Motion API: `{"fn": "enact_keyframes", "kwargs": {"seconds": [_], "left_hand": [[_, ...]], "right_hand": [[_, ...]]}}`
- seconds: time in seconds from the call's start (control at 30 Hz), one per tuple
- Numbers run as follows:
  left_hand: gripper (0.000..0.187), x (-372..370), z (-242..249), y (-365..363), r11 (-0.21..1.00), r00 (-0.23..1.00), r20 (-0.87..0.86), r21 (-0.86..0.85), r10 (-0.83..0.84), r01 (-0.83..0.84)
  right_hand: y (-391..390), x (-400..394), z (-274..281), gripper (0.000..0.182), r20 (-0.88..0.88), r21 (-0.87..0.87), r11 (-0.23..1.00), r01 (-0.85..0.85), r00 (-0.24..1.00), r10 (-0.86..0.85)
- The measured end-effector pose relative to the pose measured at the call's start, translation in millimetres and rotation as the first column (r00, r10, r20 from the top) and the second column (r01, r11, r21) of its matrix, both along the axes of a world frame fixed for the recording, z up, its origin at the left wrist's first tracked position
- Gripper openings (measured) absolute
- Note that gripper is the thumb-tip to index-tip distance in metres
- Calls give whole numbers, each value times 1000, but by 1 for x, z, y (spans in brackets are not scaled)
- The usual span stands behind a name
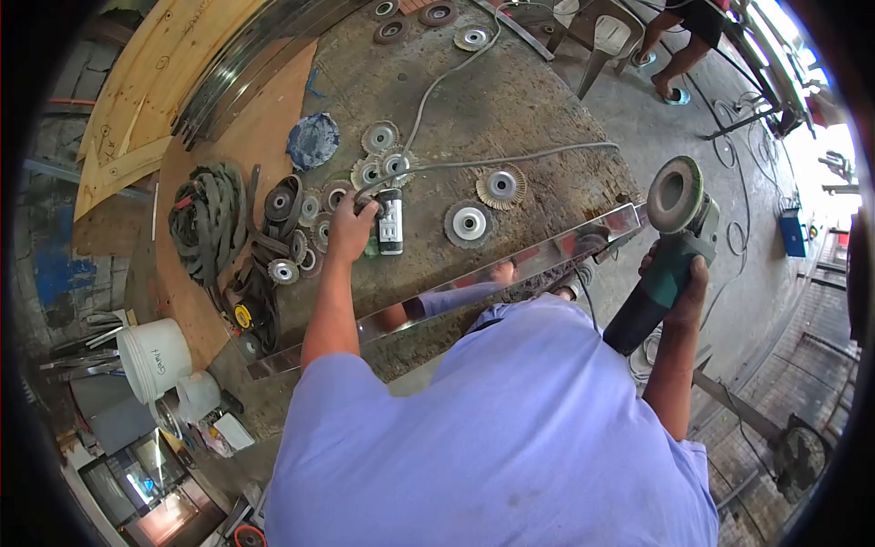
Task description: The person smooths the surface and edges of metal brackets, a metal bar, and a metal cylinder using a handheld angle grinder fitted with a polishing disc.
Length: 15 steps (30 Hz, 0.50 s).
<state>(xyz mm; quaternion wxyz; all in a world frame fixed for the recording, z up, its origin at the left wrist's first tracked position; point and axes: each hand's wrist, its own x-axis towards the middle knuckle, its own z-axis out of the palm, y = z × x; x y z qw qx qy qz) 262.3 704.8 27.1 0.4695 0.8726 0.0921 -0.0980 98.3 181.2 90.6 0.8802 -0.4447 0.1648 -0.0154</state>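
Observation:
My right hand (690,290) is wrapped round the green and black body of an angle grinder (663,278), lifted at the right with its round sanding disc (675,195) facing up. Over the workbench, my left hand (351,226) is closed on a grey cord (366,191), just beside a white and black power strip (390,223). Whether a plug is between those fingers is hidden. Worn flap discs (469,224) lie around the strip and to its right. Along the bench's near edge runs a shiny metal bar (456,290), which mirrors my arm and shirt.
A coil of worn belts (208,223) and a tape measure (243,315) lie at the left. White buckets (153,358) stand below them. Another cord (447,73) crosses the bench (547,118). Beyond are a chair (609,36) and a person's legs (679,59).

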Motion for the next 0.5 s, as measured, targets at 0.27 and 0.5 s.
{"fn": "enact_keyframes", "kwargs": {"seconds": [0.27,0.5], "left_hand": [[38,-26,-4,-19,962,979,202,263,16,-70],[36,-45,-23,-18,936,939,343,326,10,-129]], "right_hand": [[7,-5,15,67,-86,-141,984,107,989,-120],[1,-13,9,62,-213,-127,974,186,954,-210]]}}
